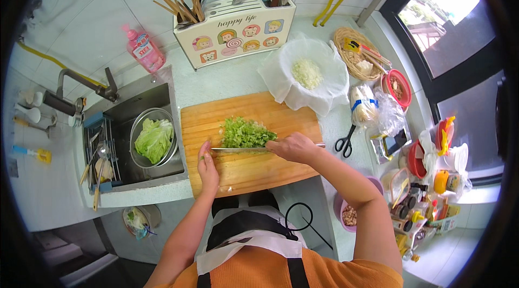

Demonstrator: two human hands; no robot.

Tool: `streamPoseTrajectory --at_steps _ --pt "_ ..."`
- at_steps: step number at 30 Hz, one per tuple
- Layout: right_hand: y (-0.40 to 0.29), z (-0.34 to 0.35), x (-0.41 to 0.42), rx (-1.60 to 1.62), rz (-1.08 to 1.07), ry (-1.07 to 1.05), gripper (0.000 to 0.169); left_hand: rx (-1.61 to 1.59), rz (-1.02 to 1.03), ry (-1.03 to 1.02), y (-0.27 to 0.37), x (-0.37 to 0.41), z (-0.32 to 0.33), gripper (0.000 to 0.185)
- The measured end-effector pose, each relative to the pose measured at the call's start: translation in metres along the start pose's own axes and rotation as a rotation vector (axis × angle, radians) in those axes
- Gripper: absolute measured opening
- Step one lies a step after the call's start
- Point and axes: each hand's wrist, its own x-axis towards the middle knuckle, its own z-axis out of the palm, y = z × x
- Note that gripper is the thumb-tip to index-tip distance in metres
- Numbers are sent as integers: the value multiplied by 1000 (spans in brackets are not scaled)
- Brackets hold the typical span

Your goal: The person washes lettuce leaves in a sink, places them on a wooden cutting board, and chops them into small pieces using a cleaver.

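Note:
A pile of chopped leafy greens (245, 133) lies on the wooden cutting board (251, 174). Along its near side runs the thin edge of a knife blade (239, 150), with the blade seen nearly edge-on. My right hand (292, 148) is closed on the knife by its right part; the grip itself is mostly hidden under the fingers. My left hand (209, 168) is at the blade's left end, fingertips touching or very near it, with green bits on the fingers. Behind the board at right, a cloth-lined bowl (279, 73) holds chopped pale vegetable (307, 73).
At left, the sink (178, 126) holds a metal strainer with cabbage leaves (154, 140). A knife and chopstick holder (243, 36) stands behind the board. Black scissors (344, 146) lie to its right. A purple bowl of minced meat (349, 215) sits beside my right arm.

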Motion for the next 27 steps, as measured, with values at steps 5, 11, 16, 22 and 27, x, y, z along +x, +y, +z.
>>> streamPoseTrajectory --at_steps 5,11,16,22,27 --pt "2 -6 -32 37 48 180 9 337 218 -104 8 5 11 44" --pt "16 -2 -44 7 366 295 17 646 351 -258 11 2 12 85" --pt "26 9 -7 -57 302 219 23 754 369 -331 7 -3 14 106" --pt "-3 0 2 2 130 219 28 793 332 -468 16 3 12 118" --pt "-28 12 -29 47 502 397 26 902 430 -567 30 24 18 123"
